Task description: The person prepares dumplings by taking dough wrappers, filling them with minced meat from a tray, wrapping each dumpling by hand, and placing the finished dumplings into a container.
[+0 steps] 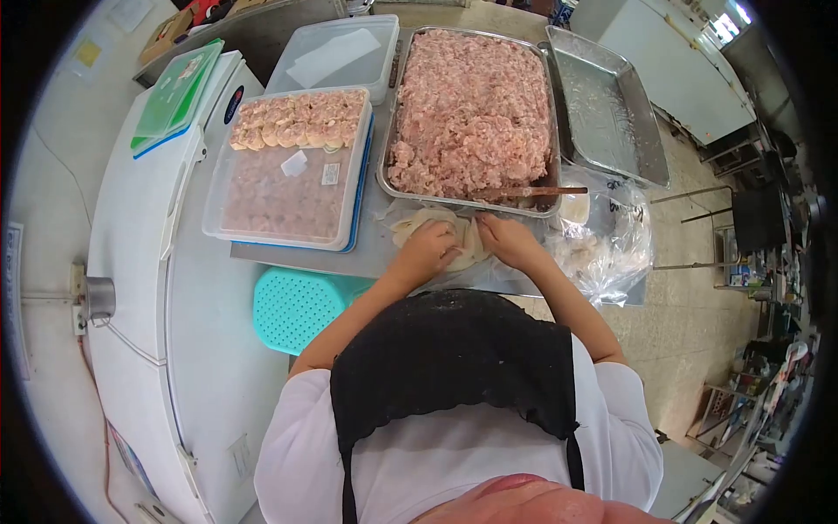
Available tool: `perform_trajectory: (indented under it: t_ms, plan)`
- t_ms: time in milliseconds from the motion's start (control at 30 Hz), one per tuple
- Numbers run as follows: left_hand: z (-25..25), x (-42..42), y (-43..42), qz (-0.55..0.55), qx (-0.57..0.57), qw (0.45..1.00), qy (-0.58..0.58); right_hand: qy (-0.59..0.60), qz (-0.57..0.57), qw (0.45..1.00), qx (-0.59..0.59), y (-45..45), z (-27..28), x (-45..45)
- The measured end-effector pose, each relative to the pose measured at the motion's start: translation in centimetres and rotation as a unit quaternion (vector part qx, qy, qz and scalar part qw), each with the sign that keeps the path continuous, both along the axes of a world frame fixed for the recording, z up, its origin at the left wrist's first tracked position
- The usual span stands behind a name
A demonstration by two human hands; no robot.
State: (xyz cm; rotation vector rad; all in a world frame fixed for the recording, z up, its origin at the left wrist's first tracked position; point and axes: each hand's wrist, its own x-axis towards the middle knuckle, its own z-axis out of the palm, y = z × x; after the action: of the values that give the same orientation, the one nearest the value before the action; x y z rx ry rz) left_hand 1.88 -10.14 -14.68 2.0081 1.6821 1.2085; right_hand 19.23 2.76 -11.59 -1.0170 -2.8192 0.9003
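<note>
A loose pile of thin, pale dough wrappers (471, 242) lies at the near edge of the metal table, on clear plastic. My left hand (428, 251) rests on the pile with its fingers curled over the wrappers. At the pile's right side my right hand (509, 242) pinches the edge of a wrapper. Just beyond both hands stands a deep metal tray (471, 206) heaped with pink ground meat (471, 113). A flat wooden stick (534, 191) lies across its near right corner.
On the left, a clear container (288, 196) holds rows of filled dumplings (301, 118), partly under its lid. Behind it sits another clear plastic box (336, 57). An empty metal tray (602, 109) is at right, above a plastic bag (602, 244). A turquoise stool (297, 310) stands below the table.
</note>
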Motion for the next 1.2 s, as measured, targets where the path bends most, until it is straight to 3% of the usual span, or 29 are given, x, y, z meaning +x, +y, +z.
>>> perform_trajectory:
  t_ms: [100, 133, 200, 300, 333, 400, 433, 500, 533, 700, 800, 833, 900, 1033, 1200]
  plan:
    - [-0.9, 0.2, 0.4, 0.006, -0.012, 1.000, 0.020, -0.040, 0.044, 0.998, 0.032, -0.2, 3.4, 0.8]
    - [-0.9, 0.3, 0.4, 0.016, -0.015, 1.000, 0.013, 0.013, 0.056, 0.997, 0.043, 0.1, 3.4, 1.2]
    - [-0.6, -0.3, 0.5, 0.039, -0.090, 0.991, -0.091, 0.119, 0.081, 0.988, 0.063, 1.0, 3.2, 1.9]
    - [0.9, -1.6, -0.1, 0.097, -0.192, 0.944, -0.252, 0.048, 0.050, 0.996, -0.061, 0.7, 8.5, 1.1]
    - [1.1, -1.9, -0.4, 0.121, -0.224, 0.918, -0.304, 0.096, 0.053, 0.987, -0.120, 0.8, 8.2, 1.0]
    - [-0.5, -2.4, -0.2, 0.130, -0.132, 0.831, -0.524, 0.188, 0.060, 0.951, -0.237, 0.9, 6.2, 0.8]
    - [-1.1, -2.6, -0.1, 0.132, -0.083, 0.767, -0.622, 0.137, 0.079, 0.978, -0.136, 1.1, 4.1, 0.9]
    - [2.8, -2.5, -0.3, 0.125, -0.070, 0.673, -0.726, 0.032, 0.114, 0.990, 0.072, 1.5, -0.1, 1.1]
    - [4.5, -2.5, -0.3, 0.119, -0.063, 0.621, -0.772, 0.030, 0.103, 0.991, 0.079, 1.3, 0.0, 1.2]
    - [6.2, -3.3, -1.7, 0.166, -0.043, 0.783, -0.597, -0.016, 0.079, 0.992, 0.096, -0.2, 4.8, 1.2]
    - [7.0, -4.4, -2.1, 0.200, -0.033, 0.840, -0.504, 0.062, 0.091, 0.965, 0.240, 3.1, 6.6, 2.3]
    - [7.1, -4.7, -2.3, 0.209, -0.027, 0.854, -0.476, 0.029, 0.089, 0.954, 0.286, 4.4, 7.0, 2.9]
    - [6.4, -5.9, -2.6, 0.204, -0.047, 0.870, -0.446, -0.040, 0.083, 0.923, 0.373, 6.9, 7.6, 4.1]
    - [4.3, -6.2, -2.7, 0.097, -0.095, 0.871, -0.472, -0.046, 0.141, 0.936, 0.319, 8.4, 6.4, 4.3]
    - [2.5, -3.0, -3.6, 0.092, -0.182, 0.843, -0.497, -0.005, 0.107, 0.973, 0.204, 6.8, 8.3, 2.0]
